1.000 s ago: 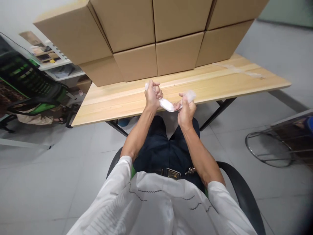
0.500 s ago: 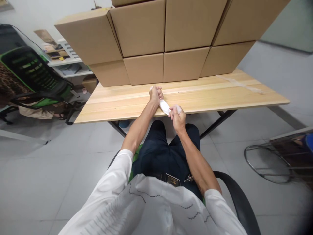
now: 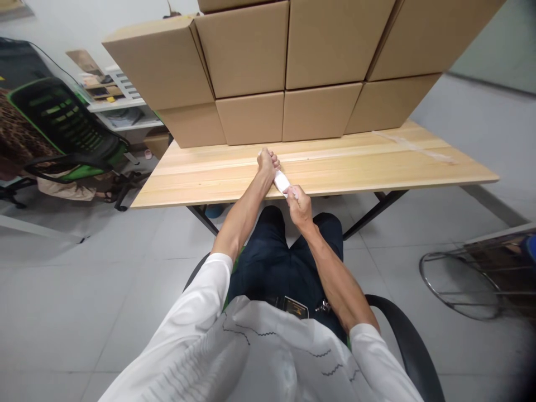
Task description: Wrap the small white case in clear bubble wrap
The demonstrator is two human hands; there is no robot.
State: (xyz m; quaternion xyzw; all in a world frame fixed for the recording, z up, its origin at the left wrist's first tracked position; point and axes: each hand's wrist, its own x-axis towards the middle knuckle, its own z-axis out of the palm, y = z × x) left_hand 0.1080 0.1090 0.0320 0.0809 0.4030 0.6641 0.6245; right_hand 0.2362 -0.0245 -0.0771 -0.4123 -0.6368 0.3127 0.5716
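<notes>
A small white, flat, elongated thing (image 3: 281,181) spans the gap between my hands at the table's near edge. I cannot make out its exact kind. My left hand (image 3: 267,162) is closed around its far end, resting on or just above the wooden tabletop (image 3: 201,176). A bit of white also shows at the top of that fist. My right hand (image 3: 300,206) grips the near end with thumb and fingers pressed together, just off the table's front edge. The fingers hide both ends of the white thing.
Cardboard boxes (image 3: 249,117) are stacked along the back of the table. A clear strip (image 3: 414,147) lies on the tabletop at right. A green and black chair (image 3: 62,123) stands at left, with part of another person there. A metal-ringed stool (image 3: 458,285) is at right.
My right hand has shifted slightly left and down, its grip turned on the white thing. My left hand stays nearly in place. The view has shifted a little.
</notes>
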